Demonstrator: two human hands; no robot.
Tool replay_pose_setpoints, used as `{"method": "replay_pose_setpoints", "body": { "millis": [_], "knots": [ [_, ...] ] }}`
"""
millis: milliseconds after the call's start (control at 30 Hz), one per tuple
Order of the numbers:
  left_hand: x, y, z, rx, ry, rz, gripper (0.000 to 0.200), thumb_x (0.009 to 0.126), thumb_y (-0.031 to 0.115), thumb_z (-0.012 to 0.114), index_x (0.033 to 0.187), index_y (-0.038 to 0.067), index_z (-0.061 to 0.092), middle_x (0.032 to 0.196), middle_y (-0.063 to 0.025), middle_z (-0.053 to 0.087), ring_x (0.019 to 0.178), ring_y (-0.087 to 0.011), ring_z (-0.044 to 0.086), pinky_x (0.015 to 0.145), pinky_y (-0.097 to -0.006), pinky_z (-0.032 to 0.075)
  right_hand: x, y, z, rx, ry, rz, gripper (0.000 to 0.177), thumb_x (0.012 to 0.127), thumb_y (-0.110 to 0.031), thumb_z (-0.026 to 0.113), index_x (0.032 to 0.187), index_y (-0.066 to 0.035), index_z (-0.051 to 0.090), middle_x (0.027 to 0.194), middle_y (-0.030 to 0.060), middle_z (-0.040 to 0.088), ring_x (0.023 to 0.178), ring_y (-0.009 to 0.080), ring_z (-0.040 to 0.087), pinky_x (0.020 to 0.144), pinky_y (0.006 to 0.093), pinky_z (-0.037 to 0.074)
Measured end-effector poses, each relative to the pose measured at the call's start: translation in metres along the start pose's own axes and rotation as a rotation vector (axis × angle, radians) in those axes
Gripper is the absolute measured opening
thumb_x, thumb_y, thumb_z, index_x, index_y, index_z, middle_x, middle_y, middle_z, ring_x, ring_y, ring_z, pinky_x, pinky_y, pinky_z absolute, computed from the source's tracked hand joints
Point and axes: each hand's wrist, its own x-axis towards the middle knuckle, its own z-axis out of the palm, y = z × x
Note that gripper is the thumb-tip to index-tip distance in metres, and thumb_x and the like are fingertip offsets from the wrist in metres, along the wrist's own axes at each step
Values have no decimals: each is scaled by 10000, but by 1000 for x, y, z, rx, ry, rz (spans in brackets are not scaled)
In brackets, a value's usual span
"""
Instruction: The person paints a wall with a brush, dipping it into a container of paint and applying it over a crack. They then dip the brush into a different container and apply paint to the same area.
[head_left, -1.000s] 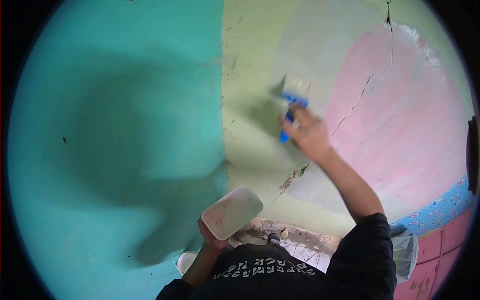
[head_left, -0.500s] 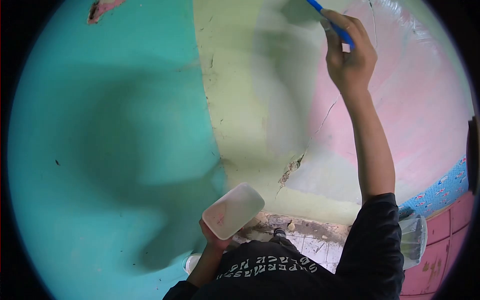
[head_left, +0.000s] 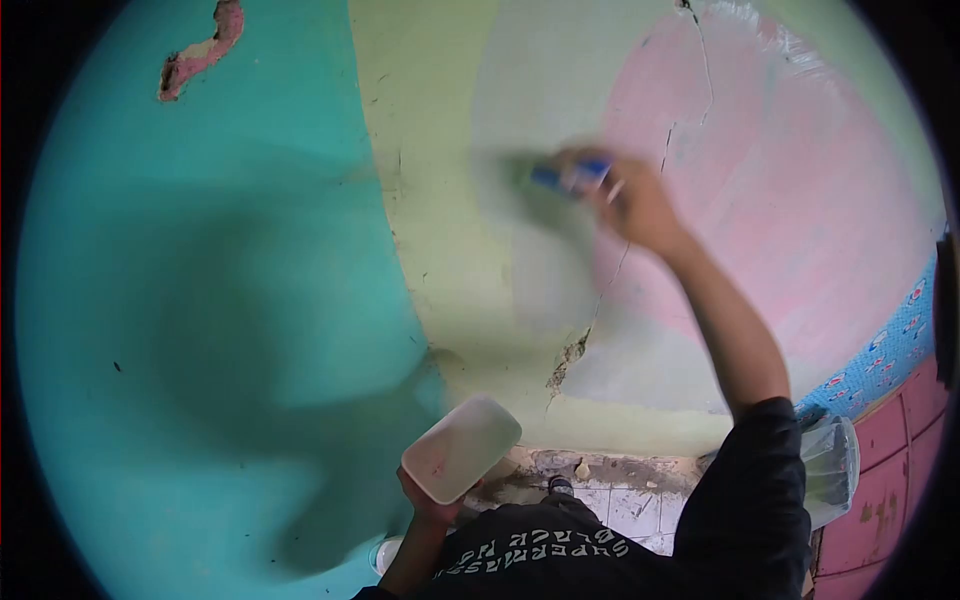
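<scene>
Your right hand (head_left: 635,205) sits upper centre of the frame, fingers closed round a blue-handled paintbrush (head_left: 565,177); brush is blurred, bristle end points left and lies against the wall (head_left: 520,90) where the grey-white painted patch meets the pink area; exact contact of the bristles can't be told through the blur. Your left hand (head_left: 425,495) is at bottom centre, curled under and gripping a translucent plastic container (head_left: 462,448), tilted with its open side facing the camera; contents not readable. Wall is teal on the left, pale green in the middle, pink on the right; a crack (head_left: 600,290) runs down from the top past your right hand to a crumbled spot low on the wall; a chipped patch (head_left: 205,50) shows pink at upper left. Tiled floor (head_left: 620,505) visible at the bottom; clear plastic bag (head_left: 830,480) beside your right sleeve at lower right; blue patterned cloth (head_left: 890,365) over a pink cabinet (head_left: 890,470) at the right edge.
</scene>
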Motion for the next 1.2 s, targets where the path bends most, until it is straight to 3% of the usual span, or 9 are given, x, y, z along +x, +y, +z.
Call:
{"method": "replay_pose_setpoints", "body": {
  "millis": [100,233,333,400,433,500,667,900,1200],
  "knots": [
    [3,0,-8,-309,-18,-113,854,893,777,431,1520,199,466,1522,-167,480,1293,-542,523,898,-752,525,74,14,-88,-102,361,43,241,974,-144,666,1183,-39,723,860,120,758,704,167,694,652,306,548],
    [2,-3,-14,-290,12,-128,846,893,768,433,1514,195,472,1519,-167,483,1289,-542,525,877,-753,531,107,-23,-114,-157,785,24,211,985,-124,687,1160,-10,719,1041,83,761,797,133,713,658,269,556],
    [3,-3,-16,-297,31,-125,845,890,764,437,1512,193,476,1517,-166,485,1288,-542,527,866,-755,533,61,-5,-80,-577,564,-285,239,837,-26,732,1067,-92,716,985,79,731,832,262,711,689,341,567],
    [5,-3,-11,-369,30,-127,849,888,764,438,1510,189,478,1513,-166,489,1284,-543,531,858,-753,538,-5,-4,-20,-925,91,-188,427,774,-46,687,1180,-181,676,1105,82,701,978,280,700,703,390,587],
    [5,-4,-11,-346,45,-122,848,889,761,438,1510,186,478,1511,-165,491,1283,-540,534,859,-753,538,-35,-4,11,-783,99,-421,350,807,-103,654,1149,-174,667,1150,115,679,979,290,696,679,375,579],
    [5,-6,-14,-301,80,-118,847,890,755,438,1511,180,478,1505,-163,497,1281,-534,539,860,-753,539,-105,-22,67,-600,-192,-347,270,834,-174,636,1103,-164,649,1132,126,644,986,285,698,694,379,594],
    [8,-11,-8,-298,2,-116,832,891,742,444,1505,183,486,1498,-153,506,1287,-503,551,868,-746,545,-191,-58,124,-123,-290,108,264,845,-73,699,1102,-104,649,1042,118,678,981,252,714,752,338,595],
    [18,-18,17,-68,58,-49,861,885,783,423,1507,191,487,1480,-136,536,1289,-473,566,882,-723,545,-211,-97,107,540,534,867,214,1031,-100,623,1217,-4,578,1087,187,705,977,240,716,820,331,599],
    [51,-61,51,-42,-8,-84,860,918,768,404,1531,168,462,1521,-131,503,1363,-457,507,968,-728,493,-227,-120,35,717,711,1016,223,1070,-146,567,1188,38,523,1035,210,668,966,272,713,772,375,652]
  ]
}}
